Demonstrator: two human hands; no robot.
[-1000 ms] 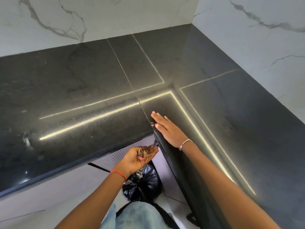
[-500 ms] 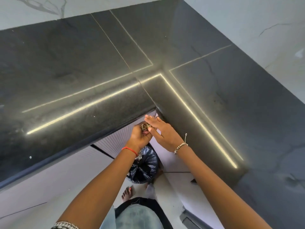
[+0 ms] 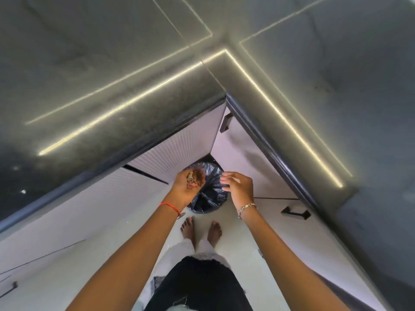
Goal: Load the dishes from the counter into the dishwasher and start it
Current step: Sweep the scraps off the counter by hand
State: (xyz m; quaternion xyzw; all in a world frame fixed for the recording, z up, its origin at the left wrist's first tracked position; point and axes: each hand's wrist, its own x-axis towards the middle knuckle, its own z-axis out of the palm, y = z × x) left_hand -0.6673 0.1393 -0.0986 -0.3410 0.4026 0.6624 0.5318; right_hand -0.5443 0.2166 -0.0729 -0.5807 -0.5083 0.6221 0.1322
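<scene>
Directly over a black bin bag [image 3: 212, 194], two hands, one cupping food scraps [image 3: 192, 178].

Nearest, the person's bare feet [image 3: 189, 231] stand on the pale floor [image 3: 233, 243], toes toward the bag. Beyond them the left hand [image 3: 186, 187], a red thread [image 3: 170, 207] at its wrist, is cupped with its fingers curled round the brownish scraps at the bag's left rim. The right hand [image 3: 239, 187], above a beaded bracelet [image 3: 247, 208], hangs over the bag's right side, fingers loosely spread and holding nothing; the two hands are apart. Behind the bag, white cabinet fronts [image 3: 179, 149] meet in a corner, one with a dark handle [image 3: 225, 123]. Farthest, the dark polished counter [image 3: 101, 63] wraps round that corner, with bright light strips reflected along its top.
</scene>
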